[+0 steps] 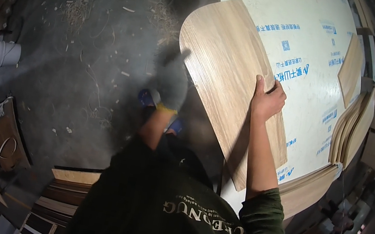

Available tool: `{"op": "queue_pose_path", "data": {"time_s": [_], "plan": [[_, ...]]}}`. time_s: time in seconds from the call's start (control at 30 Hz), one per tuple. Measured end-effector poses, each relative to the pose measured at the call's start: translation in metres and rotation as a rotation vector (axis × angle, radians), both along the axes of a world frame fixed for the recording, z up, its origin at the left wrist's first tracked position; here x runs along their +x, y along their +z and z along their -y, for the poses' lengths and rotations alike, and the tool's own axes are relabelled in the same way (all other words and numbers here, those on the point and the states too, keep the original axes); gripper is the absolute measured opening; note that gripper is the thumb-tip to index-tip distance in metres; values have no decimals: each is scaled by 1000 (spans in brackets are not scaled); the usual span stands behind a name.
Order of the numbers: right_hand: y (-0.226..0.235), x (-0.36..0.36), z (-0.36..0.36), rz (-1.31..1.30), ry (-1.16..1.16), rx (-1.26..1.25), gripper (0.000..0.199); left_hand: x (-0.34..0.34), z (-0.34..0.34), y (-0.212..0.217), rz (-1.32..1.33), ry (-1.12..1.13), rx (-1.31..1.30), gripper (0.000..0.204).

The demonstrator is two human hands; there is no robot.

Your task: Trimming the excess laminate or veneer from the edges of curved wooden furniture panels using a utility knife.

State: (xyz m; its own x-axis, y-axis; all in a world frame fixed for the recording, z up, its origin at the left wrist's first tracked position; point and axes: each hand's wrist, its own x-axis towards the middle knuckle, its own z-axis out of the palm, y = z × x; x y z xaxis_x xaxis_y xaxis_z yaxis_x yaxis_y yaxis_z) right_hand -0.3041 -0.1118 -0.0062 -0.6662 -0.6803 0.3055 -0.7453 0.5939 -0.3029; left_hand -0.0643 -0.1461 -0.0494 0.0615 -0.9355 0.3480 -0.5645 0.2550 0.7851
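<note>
A wood-grain board (224,48) with a rounded far end lies slanted across the near left edge of a white sheet-covered work surface (313,84), partly overhanging it. My bare right hand (269,101) is closed on the board's right edge, with the thumb on the top face. My left hand (172,81) wears a grey glove with a yellow cuff and is beside the board's left edge. Motion smears its fingers, so their pose and any contact with the edge are unclear.
Curved wood-grain panels (353,128) are stacked along the right side, near another loose panel (351,70). Wood shavings (76,12) litter the concrete floor. A white bucket (6,55) stands at far left. Stacked boards (66,191) lie at lower left.
</note>
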Motion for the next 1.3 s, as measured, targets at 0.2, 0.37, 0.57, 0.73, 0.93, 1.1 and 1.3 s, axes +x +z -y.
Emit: {"op": "queue_pose_path", "data": {"time_s": [0.2, 0.37, 0.57, 0.73, 0.93, 1.1, 1.3], "plan": [[9, -5, 1, 14, -28, -29, 66, -36, -78, 23, -20, -115, 190, 37], [11, -16, -37, 100, 137, 45, 70, -16, -46, 19, 123, -246, 247, 37], [9, -13, -74, 48, 170, 57, 72, 6, 52, 3, 27, -509, -18, 37], [7, -14, -66, 41, 190, 38, 69, -8, 98, 6, 105, -328, -16, 43], [5, -18, -52, -10, 142, 55, 56, -29, 33, -20, 233, -255, 58, 37], [5, -16, -52, -9, 125, 85, 58, -36, -30, -42, 247, -143, -18, 25], [7, -18, -55, 0, 111, 89, 59, -38, -138, 32, -32, -442, 590, 30]]}}
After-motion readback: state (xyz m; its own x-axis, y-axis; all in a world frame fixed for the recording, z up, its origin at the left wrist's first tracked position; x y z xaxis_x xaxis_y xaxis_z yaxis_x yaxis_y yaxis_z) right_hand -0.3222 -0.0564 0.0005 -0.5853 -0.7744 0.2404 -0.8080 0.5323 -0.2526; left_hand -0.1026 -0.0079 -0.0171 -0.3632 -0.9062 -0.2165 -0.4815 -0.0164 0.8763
